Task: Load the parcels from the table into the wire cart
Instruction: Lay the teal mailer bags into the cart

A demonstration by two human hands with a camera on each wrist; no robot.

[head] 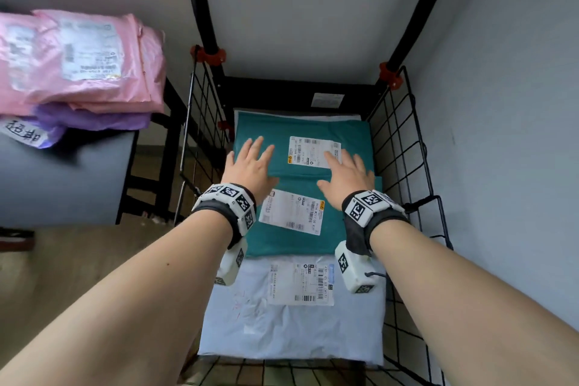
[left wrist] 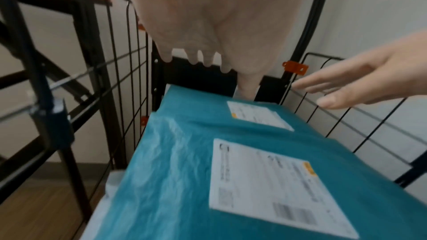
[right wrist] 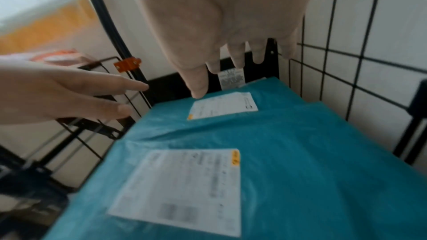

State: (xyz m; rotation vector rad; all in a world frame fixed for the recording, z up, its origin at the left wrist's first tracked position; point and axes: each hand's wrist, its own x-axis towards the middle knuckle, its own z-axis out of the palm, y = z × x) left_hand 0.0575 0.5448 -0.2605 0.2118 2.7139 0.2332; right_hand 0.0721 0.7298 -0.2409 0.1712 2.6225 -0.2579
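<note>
Two teal parcels lie in the black wire cart (head: 404,147): the far teal parcel (head: 354,135) and a near teal parcel (head: 282,241), each with a white label. Under them lies a pale grey parcel (head: 282,329). My left hand (head: 250,163) and right hand (head: 347,172) hover flat over the far teal parcel with straight spread fingers, holding nothing. In the wrist views the left hand (left wrist: 208,43) and right hand (right wrist: 231,43) sit a little above the teal plastic (left wrist: 161,171) (right wrist: 300,152). Pink parcels (head: 78,56) and a purple parcel (head: 87,122) are stacked on the table (head: 62,185) to the left.
The cart has wire side walls (head: 203,122), black uprights with orange clips (head: 213,55) and a wall close behind and to the right (head: 501,72). The table's black legs (head: 169,150) stand right beside the cart's left side. Wooden floor (head: 78,254) shows below the table.
</note>
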